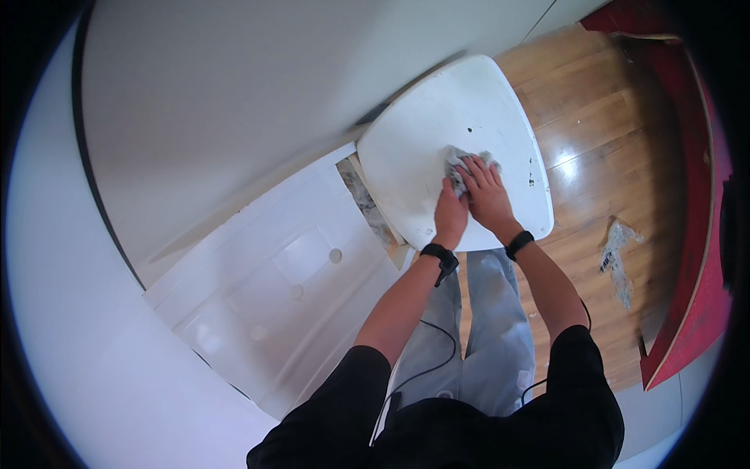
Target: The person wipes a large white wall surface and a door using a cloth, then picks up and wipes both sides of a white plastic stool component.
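Note:
A crumpled grey-white cloth (455, 157) lies bunched on a white panel with rounded corners (410, 135), which looks like a seat or small tabletop. My right hand (490, 196) presses the cloth from above, its fingers spread over it. Close beside it, my left hand (450, 217) grips the cloth's near edge, thumb pointing forward. The two hands touch. A small dark hole and several chipped patches mark the white surface, the chips mostly along its right side. Part of the cloth is hidden under my fingers.
To the left sits a large white moulded panel (246, 275) with round recesses. A pale wall (234, 105) runs behind. Crumpled clear plastic (616, 258) lies on the wood-look floor (586, 199). A curved red panel (691, 246) borders the right. A thin black cable (448, 354) hangs by my legs.

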`<state>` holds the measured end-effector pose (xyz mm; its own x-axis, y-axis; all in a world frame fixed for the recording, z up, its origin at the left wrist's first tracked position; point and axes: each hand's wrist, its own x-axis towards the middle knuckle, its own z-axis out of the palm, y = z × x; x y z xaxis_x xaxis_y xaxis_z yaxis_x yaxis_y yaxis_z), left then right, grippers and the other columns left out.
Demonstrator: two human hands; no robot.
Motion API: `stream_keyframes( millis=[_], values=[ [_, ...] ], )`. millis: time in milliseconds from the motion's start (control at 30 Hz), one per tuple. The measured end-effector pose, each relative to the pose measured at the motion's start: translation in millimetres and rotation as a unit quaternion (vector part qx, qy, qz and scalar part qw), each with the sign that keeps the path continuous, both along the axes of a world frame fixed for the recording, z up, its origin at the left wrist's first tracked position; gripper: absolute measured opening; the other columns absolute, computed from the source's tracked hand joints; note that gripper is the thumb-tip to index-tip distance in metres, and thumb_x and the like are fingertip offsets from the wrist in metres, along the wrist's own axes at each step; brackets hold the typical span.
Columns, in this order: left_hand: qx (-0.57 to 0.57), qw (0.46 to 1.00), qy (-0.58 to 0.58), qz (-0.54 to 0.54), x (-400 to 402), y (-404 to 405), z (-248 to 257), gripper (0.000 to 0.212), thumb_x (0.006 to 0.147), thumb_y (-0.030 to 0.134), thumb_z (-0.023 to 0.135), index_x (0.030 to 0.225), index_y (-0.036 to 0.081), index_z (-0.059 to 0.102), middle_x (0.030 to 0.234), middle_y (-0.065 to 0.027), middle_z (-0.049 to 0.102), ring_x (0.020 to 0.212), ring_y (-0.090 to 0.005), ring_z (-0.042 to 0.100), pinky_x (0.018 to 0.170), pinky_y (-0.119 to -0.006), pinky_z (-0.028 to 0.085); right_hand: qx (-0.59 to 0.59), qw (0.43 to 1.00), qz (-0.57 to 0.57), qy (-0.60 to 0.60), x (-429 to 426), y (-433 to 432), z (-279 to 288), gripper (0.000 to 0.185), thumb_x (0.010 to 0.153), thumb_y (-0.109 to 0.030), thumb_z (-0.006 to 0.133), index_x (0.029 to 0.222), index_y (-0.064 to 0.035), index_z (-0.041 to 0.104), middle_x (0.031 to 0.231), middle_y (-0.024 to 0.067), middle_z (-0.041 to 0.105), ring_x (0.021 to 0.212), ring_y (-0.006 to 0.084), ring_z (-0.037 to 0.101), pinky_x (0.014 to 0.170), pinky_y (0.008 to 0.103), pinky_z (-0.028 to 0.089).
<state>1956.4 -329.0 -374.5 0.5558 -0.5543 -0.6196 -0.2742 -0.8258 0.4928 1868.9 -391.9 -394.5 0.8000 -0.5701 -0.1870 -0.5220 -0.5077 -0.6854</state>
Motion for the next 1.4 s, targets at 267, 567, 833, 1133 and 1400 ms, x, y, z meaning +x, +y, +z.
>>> stream_keyframes(
  millis=[267, 567, 833, 1133, 1400],
  values=[
    [0.08, 0.979, 0.088, -0.166, -51, 37, 14, 0.046, 0.077, 0.015, 0.057, 0.116, 0.002, 0.036, 0.091, -0.0204, 0.059, 0.085, -0.0374, 0.056, 0.069, -0.045, 0.045, 0.056, 0.99, 0.004, 0.127, -82, 47, 23, 0.055, 0.075, -0.011, 0.052, 0.127, -0.0078, 0.037, 0.138, 0.0089, 0.027, 0.13, 0.0253, 0.022, 0.103, 0.0458, 0.021],
    [0.118, 0.984, 0.01, -0.134, 3, 10, 19, 0.044, 0.079, 0.024, 0.056, 0.11, 0.003, 0.034, 0.082, -0.0266, 0.059, 0.078, -0.042, 0.056, 0.066, -0.049, 0.044, 0.014, 1.0, 0.026, 0.008, -14, 16, 5, 0.059, 0.071, -0.008, 0.054, 0.127, -0.0086, 0.038, 0.136, 0.0086, 0.031, 0.129, 0.0242, 0.024, 0.103, 0.0427, 0.021],
    [0.04, 0.998, -0.026, -0.048, 26, -46, 5, 0.034, 0.081, 0.02, 0.052, 0.104, 0.001, 0.035, 0.085, -0.0271, 0.058, 0.08, -0.0428, 0.055, 0.066, -0.049, 0.044, 0.019, 0.998, -0.041, -0.048, 22, -43, 3, 0.051, 0.072, -0.006, 0.053, 0.121, -0.011, 0.045, 0.131, 0.0081, 0.038, 0.126, 0.0235, 0.029, 0.104, 0.0413, 0.022],
    [0.018, 0.978, 0.06, -0.199, -49, -64, 10, 0.038, 0.079, 0.016, 0.054, 0.107, 0.001, 0.033, 0.088, -0.0246, 0.057, 0.082, -0.0409, 0.055, 0.066, -0.048, 0.045, 0.005, 0.985, -0.154, 0.08, -75, -28, 12, 0.06, 0.074, -0.011, 0.055, 0.13, -0.0123, 0.033, 0.136, 0.0088, 0.03, 0.128, 0.0275, 0.024, 0.102, 0.0473, 0.023],
    [0.016, 0.962, 0.001, -0.273, -11, -71, 12, 0.034, 0.08, 0.014, 0.052, 0.108, 0.003, 0.037, 0.091, -0.0203, 0.058, 0.083, -0.0368, 0.057, 0.069, -0.045, 0.045, -0.02, 0.984, -0.154, 0.086, -36, -34, 13, 0.06, 0.077, -0.019, 0.056, 0.13, -0.0082, 0.031, 0.137, 0.0118, 0.027, 0.129, 0.029, 0.022, 0.102, 0.0476, 0.022]
  ],
)
